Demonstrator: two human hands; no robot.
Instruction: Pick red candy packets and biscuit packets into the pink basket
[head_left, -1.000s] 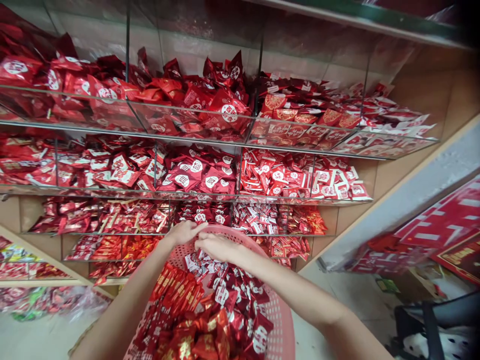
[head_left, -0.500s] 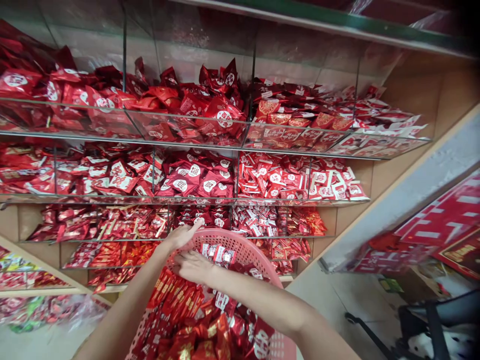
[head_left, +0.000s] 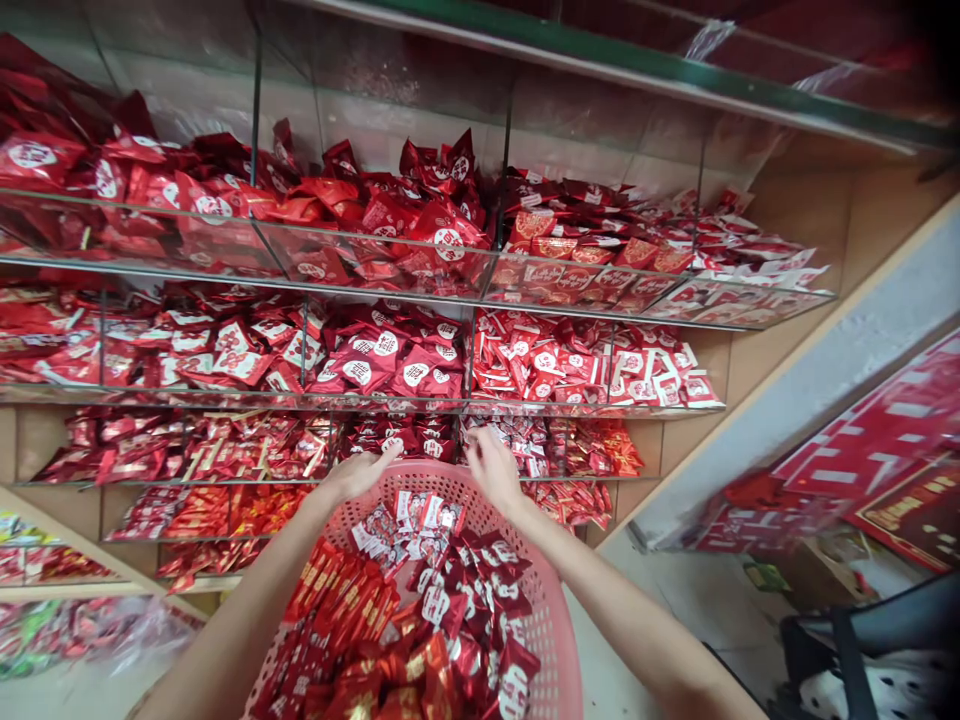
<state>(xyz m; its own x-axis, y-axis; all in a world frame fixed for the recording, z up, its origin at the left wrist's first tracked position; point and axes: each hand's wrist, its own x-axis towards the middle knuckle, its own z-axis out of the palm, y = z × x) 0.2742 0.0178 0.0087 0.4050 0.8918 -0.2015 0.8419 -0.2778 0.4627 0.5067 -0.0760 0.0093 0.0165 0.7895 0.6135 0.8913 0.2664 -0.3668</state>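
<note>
A pink perforated plastic basket [head_left: 559, 600] holds small wrapped sweets in red, gold, maroon and white-red packets. My left hand [head_left: 361, 476] is closed on its far left rim, thumb pointing to the right and fingers partly hidden. Beyond the far right rim, my right hand [head_left: 491, 468] reaches to the front of a low shelf compartment of white-and-red wrapped sweets [head_left: 529, 440]. Its fingers are a little bent and apart, with nothing visible in them. Inside the basket, white-red packets [head_left: 409, 535] lie at the far end, beside red-gold sticks [head_left: 341, 590] on the left.
Stepped shelves with glass fronts and dividers [head_left: 471, 350] hold red packets, including large red bags [head_left: 442, 235] on the upper tier. A green-edged glass shelf [head_left: 637, 65] juts out overhead. On the right stand a wall with red sheets [head_left: 892, 440] and a dark-framed cart [head_left: 855, 650].
My right hand has left the inside of the basket and moved right and forward to the shelf compartment. White-red packets now show where it was. My left hand stays on the rim.
</note>
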